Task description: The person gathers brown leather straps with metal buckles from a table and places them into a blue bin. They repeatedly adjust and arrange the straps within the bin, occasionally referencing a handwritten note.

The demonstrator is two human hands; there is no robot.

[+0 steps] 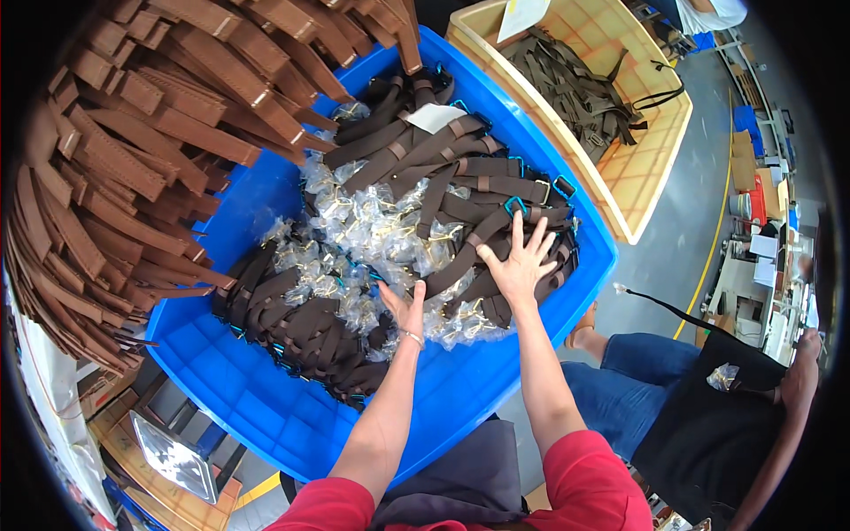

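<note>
You look to be patting and sorting the dark brown straps (460, 263) in the big blue tub (469, 376), mid-frame. Your right hand (521, 263) is spread wide, right of the middle, and grips nothing. Straps lie right under it and to its left, and a light blue buckle (508, 203) sits just past its fingertips. Your left hand (405, 311), near the middle, has its thumb apart from its fingers, by the clear plastic wraps (372, 217); I see nothing held. The next move likely calls for curling fingers around one strap.
</note>
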